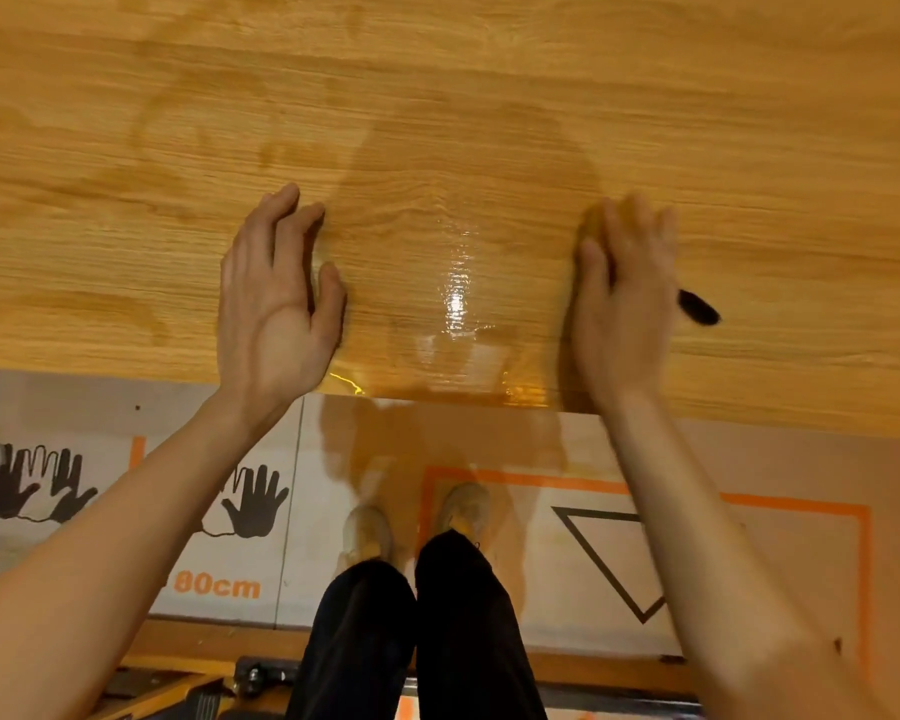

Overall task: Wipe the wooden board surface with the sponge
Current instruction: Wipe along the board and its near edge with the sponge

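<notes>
The wooden board [437, 122] fills the upper half of the head view, with a wet, glossy streak [455, 298] near its front edge. My left hand [274, 298] hovers palm-down over the board left of the streak, fingers loosely curled and holding nothing. My right hand [627, 298], blurred, lies flat on the board right of the streak. A dark oblong piece [700, 308] pokes out from under its little-finger side; it looks like the edge of the sponge pressed under the palm. The rest of the sponge is hidden.
The board's front edge [178, 374] runs across the middle of the view. Below it lies a floor mat [749, 459] with orange lines, hand outlines, a triangle and "80cm". My legs [417, 631] and shoes stand close to the edge.
</notes>
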`<control>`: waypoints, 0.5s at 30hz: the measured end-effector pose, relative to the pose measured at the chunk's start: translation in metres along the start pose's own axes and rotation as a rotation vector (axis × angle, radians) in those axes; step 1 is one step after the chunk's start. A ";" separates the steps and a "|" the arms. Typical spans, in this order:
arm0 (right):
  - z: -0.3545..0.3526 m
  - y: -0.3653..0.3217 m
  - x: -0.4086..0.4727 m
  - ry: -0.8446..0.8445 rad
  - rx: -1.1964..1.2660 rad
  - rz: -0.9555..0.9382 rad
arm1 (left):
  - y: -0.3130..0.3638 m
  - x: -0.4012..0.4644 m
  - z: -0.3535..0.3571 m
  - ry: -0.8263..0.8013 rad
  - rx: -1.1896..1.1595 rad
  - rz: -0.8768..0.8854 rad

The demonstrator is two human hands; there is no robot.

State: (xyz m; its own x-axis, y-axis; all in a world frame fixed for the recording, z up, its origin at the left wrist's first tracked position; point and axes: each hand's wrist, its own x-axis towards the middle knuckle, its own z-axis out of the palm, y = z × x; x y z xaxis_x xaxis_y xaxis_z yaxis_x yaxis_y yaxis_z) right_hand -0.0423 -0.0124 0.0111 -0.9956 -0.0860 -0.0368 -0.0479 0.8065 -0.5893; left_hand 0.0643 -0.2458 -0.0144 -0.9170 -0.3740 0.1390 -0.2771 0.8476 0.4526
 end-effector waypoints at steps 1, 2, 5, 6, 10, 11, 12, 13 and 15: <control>0.011 -0.012 -0.012 -0.029 0.014 -0.081 | -0.001 0.000 0.000 0.001 0.001 0.005; 0.020 -0.020 -0.030 -0.072 0.017 -0.166 | -0.001 0.000 0.000 0.001 0.001 0.011; 0.026 -0.013 -0.095 -0.147 -0.061 -0.296 | -0.003 -0.002 0.000 0.005 -0.002 0.031; 0.022 -0.008 -0.109 -0.147 -0.028 -0.275 | -0.003 -0.003 0.000 0.007 0.002 0.034; 0.018 -0.005 -0.095 -0.145 -0.054 -0.298 | 0.000 0.000 0.000 -0.008 -0.017 -0.005; 0.020 -0.010 -0.072 -0.143 -0.059 -0.290 | 0.000 0.001 -0.001 -0.014 -0.021 -0.013; 0.024 -0.017 -0.046 -0.116 -0.048 -0.245 | -0.001 0.001 -0.001 -0.020 -0.018 -0.015; 0.027 -0.024 -0.023 -0.075 -0.038 -0.198 | -0.001 0.000 -0.001 -0.025 -0.009 -0.010; 0.033 -0.034 -0.004 -0.011 -0.024 -0.123 | -0.002 -0.001 -0.001 -0.037 0.012 0.005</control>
State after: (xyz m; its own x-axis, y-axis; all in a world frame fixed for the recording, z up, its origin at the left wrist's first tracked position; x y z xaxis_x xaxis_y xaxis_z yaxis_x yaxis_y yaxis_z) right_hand -0.0336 -0.0589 0.0048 -0.9811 -0.1915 0.0263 -0.1721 0.8031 -0.5704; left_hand 0.0660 -0.2473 -0.0144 -0.9283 -0.3558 0.1082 -0.2759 0.8540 0.4412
